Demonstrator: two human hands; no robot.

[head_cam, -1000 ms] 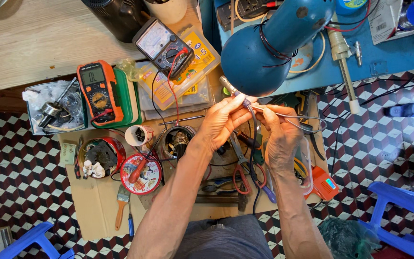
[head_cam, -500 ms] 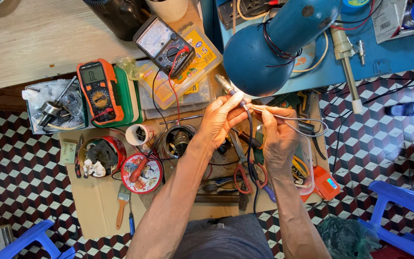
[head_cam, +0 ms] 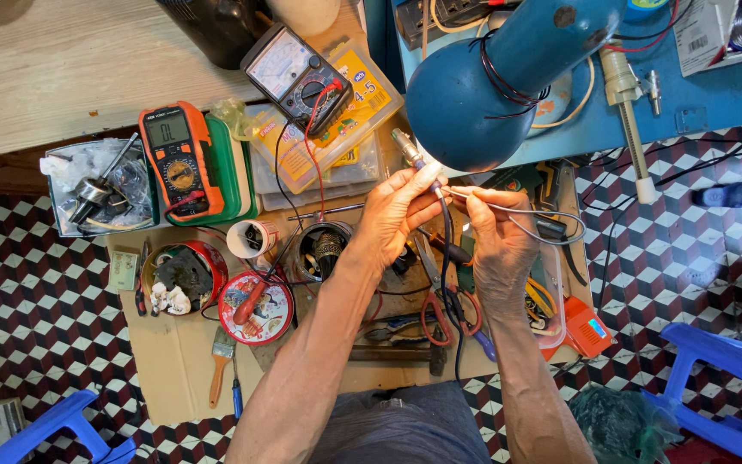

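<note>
Probe (head_cam: 407, 148), a metal-tipped one on a black cable (head_cam: 447, 258), sits just above frame centre, under the blue lamp (head_cam: 483, 94). Left hand (head_cam: 397, 215) grips it, fingers clenched round its base. Right hand (head_cam: 495, 241), just beside, pinches a thin grey wire (head_cam: 543, 212) between fingertips near the left thumb. Below the hands lie red-handled pliers (head_cam: 440, 305) on cardboard. Left of them stand a small motor (head_cam: 324, 249), a red tin (head_cam: 255, 308) and an orange multimeter (head_cam: 173, 159). An analog meter (head_cam: 294, 73) lies at upper centre.
</note>
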